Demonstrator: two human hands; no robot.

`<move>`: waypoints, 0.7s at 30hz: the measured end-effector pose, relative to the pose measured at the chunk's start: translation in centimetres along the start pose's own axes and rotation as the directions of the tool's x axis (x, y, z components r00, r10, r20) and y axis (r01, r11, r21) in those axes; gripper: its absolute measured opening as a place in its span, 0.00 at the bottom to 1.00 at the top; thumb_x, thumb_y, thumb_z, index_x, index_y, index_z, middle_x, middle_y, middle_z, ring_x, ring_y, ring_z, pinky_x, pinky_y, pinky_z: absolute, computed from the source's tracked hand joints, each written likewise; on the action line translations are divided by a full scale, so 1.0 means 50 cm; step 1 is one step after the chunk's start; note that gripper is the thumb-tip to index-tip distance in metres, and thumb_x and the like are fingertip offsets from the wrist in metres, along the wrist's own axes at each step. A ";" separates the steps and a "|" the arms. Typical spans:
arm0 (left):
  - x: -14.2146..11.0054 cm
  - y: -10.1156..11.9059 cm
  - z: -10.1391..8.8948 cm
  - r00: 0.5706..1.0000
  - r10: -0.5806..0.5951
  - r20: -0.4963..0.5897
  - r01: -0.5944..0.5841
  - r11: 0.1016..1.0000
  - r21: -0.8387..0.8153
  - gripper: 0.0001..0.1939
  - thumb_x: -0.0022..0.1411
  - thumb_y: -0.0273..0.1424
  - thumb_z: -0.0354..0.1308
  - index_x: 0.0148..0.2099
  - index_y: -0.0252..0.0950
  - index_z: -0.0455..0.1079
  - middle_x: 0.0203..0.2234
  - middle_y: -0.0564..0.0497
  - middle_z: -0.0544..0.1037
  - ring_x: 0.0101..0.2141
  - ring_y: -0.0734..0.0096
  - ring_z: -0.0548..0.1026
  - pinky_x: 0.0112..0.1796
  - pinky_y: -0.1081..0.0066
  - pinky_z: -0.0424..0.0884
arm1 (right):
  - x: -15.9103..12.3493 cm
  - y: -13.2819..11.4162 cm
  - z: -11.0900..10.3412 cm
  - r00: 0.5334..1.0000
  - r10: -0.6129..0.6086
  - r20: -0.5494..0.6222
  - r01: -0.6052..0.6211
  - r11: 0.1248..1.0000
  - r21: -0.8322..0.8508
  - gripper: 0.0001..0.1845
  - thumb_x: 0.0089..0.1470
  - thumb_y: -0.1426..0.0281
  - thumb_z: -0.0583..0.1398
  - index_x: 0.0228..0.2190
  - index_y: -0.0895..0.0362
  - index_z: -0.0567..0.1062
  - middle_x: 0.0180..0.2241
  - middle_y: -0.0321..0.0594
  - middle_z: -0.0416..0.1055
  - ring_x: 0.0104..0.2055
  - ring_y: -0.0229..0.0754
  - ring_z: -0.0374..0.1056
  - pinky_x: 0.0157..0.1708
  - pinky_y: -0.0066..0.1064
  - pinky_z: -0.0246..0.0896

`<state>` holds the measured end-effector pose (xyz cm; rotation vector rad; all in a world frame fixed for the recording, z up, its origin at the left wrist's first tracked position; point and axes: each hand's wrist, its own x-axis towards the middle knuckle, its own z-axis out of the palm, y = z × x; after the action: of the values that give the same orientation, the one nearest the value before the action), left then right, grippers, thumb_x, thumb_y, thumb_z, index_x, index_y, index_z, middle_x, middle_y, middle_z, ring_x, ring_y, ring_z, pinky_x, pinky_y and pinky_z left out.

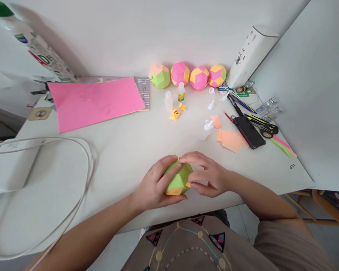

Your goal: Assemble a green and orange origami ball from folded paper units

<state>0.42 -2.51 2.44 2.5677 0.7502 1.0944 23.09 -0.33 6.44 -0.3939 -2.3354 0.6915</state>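
Observation:
My left hand (154,186) is wrapped round a green and orange folded paper ball (180,177) near the front edge of the table, thumb below and fingers over its far side. On the ball's right, my right hand (211,175) is curled in, its fingertips resting on the top and at a small orange paper flap (188,184). Part of the ball is hidden by my fingers. Beyond the hands lie loose orange folded paper pieces (174,114), beside a small bottle with a yellow label (181,92) and a clear bottle (168,101).
Several finished paper balls (180,74) line the wall. Peach paper sheets (231,140), a glue bottle (208,126), a phone (249,131) and scissors (267,130) lie to the right. On the left are a pink sheet (97,103), a white cable (87,165) and a white device (14,163).

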 end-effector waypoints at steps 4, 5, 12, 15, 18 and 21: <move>0.000 0.000 -0.001 1.000 -0.025 -0.004 0.025 1.000 -0.016 0.45 0.57 0.47 0.61 0.69 0.37 0.44 0.56 0.32 0.63 0.54 0.44 0.67 0.48 0.48 0.72 | -0.003 0.000 -0.004 0.999 -0.031 0.006 0.032 0.994 -0.106 0.05 0.54 0.73 0.57 0.35 0.54 0.69 0.54 0.50 0.61 0.55 0.50 0.62 0.51 0.48 0.65; 0.001 0.000 -0.001 0.999 -0.032 -0.008 0.032 0.999 -0.022 0.45 0.57 0.47 0.61 0.69 0.38 0.44 0.56 0.32 0.63 0.54 0.44 0.67 0.48 0.49 0.72 | -0.003 0.001 -0.005 1.000 -0.023 0.011 0.024 0.993 -0.115 0.05 0.54 0.73 0.57 0.35 0.53 0.69 0.54 0.49 0.62 0.55 0.50 0.62 0.51 0.48 0.65; 0.002 -0.002 -0.001 0.998 -0.068 0.008 0.068 0.997 -0.033 0.45 0.58 0.46 0.61 0.69 0.38 0.43 0.56 0.33 0.62 0.54 0.45 0.67 0.48 0.51 0.73 | 0.003 -0.003 -0.012 0.999 -0.020 0.041 0.026 0.991 -0.135 0.06 0.53 0.73 0.57 0.36 0.55 0.69 0.52 0.53 0.62 0.54 0.50 0.63 0.51 0.47 0.65; 0.001 0.000 0.000 0.999 -0.050 0.003 0.050 0.999 -0.022 0.46 0.57 0.46 0.61 0.69 0.38 0.43 0.56 0.33 0.63 0.54 0.44 0.67 0.48 0.49 0.73 | 0.002 -0.007 -0.008 0.998 -0.025 0.049 0.034 0.983 -0.178 0.04 0.54 0.73 0.57 0.35 0.55 0.68 0.52 0.53 0.63 0.54 0.50 0.63 0.50 0.47 0.67; 0.000 0.002 0.001 0.998 -0.058 -0.016 0.058 0.998 -0.022 0.45 0.57 0.46 0.62 0.68 0.38 0.45 0.56 0.33 0.63 0.54 0.45 0.68 0.48 0.50 0.73 | -0.003 -0.008 -0.003 0.999 -0.022 0.037 0.030 0.970 -0.240 0.04 0.55 0.72 0.56 0.34 0.54 0.69 0.52 0.51 0.64 0.55 0.49 0.63 0.49 0.46 0.68; -0.001 0.001 0.001 0.993 -0.119 -0.019 0.118 0.992 -0.045 0.43 0.57 0.45 0.62 0.68 0.39 0.46 0.56 0.33 0.63 0.53 0.46 0.68 0.47 0.51 0.73 | -0.007 -0.003 0.000 0.999 -0.032 0.013 0.034 0.961 -0.275 0.06 0.56 0.71 0.57 0.37 0.54 0.70 0.52 0.50 0.64 0.55 0.50 0.63 0.49 0.46 0.68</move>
<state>0.44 -2.57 2.41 2.4448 0.8627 1.0911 23.35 -0.62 6.33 -0.4739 -2.4463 0.3520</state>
